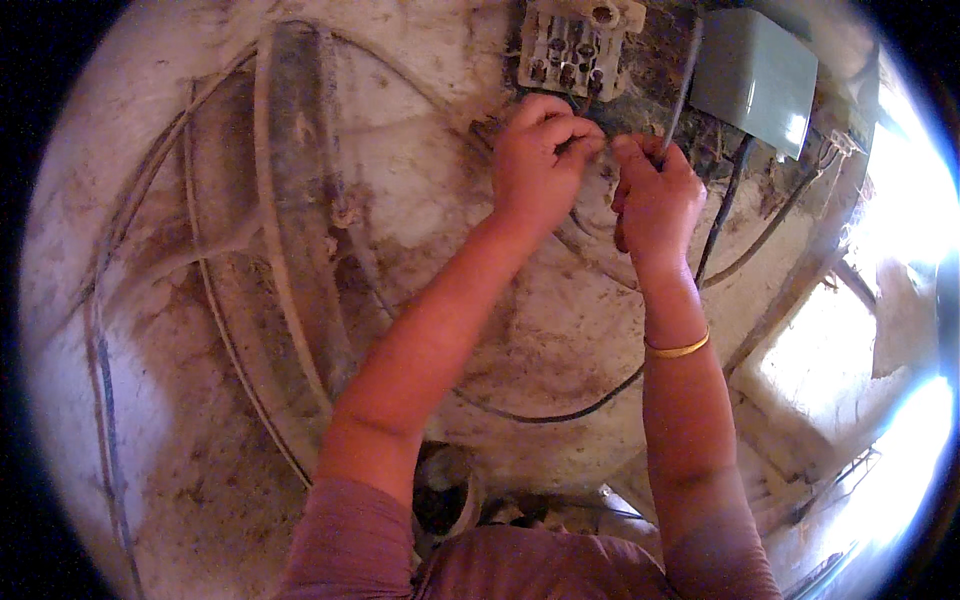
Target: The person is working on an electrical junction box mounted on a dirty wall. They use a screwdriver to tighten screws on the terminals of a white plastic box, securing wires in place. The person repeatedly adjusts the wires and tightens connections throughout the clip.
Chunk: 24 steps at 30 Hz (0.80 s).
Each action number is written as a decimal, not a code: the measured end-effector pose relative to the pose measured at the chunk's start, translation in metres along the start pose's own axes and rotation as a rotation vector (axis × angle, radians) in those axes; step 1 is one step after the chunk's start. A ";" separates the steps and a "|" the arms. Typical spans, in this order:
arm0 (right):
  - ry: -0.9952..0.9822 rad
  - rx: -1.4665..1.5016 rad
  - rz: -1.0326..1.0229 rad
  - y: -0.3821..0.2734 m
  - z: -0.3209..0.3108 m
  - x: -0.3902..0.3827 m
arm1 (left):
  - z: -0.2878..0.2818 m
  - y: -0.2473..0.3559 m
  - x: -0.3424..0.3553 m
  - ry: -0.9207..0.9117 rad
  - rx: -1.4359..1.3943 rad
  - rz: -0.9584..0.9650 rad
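Bare left hand and right hand work with thumbs and fingers drawn together, fingertips nearly meeting; from where I stand, I cannot tell what either pinches. A slim, dark-grey, cable-like strand runs from the far edge down to the right fingers, its hold unclear. Just beyond the left hand, a dusty off-white rectangular fuse-type block with metal contacts sits on a stained pale wall. Far right is a smooth grey-green box; nearer, a black cable curves below the hands.
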State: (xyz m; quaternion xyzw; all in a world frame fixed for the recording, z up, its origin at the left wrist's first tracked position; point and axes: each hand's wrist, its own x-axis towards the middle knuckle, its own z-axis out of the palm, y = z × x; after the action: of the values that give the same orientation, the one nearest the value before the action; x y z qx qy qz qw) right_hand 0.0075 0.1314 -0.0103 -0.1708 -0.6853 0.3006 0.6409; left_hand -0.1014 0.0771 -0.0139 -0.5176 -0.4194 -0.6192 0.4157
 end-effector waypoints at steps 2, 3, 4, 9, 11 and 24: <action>-0.053 0.197 0.160 -0.005 -0.003 0.000 | 0.002 0.002 0.000 0.038 -0.033 0.047; -0.078 0.302 0.181 0.000 -0.001 0.000 | 0.001 0.001 -0.001 0.056 -0.040 0.065; -0.102 0.407 0.202 0.001 0.001 0.000 | 0.000 0.000 -0.002 0.063 -0.028 0.114; -0.177 0.598 0.338 -0.006 -0.005 -0.011 | 0.007 -0.003 -0.003 0.100 -0.060 0.080; -0.181 0.523 0.334 -0.011 -0.010 -0.018 | 0.012 -0.012 -0.004 0.167 -0.151 -0.099; -0.241 0.458 0.553 0.015 -0.065 -0.088 | 0.007 0.004 0.006 0.322 -0.713 -0.850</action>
State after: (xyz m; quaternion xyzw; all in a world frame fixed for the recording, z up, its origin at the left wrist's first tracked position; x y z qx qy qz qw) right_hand 0.0793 0.1005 -0.0880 -0.1650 -0.5988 0.6258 0.4717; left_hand -0.0960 0.0819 -0.0072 -0.3112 -0.2873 -0.9058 -0.0110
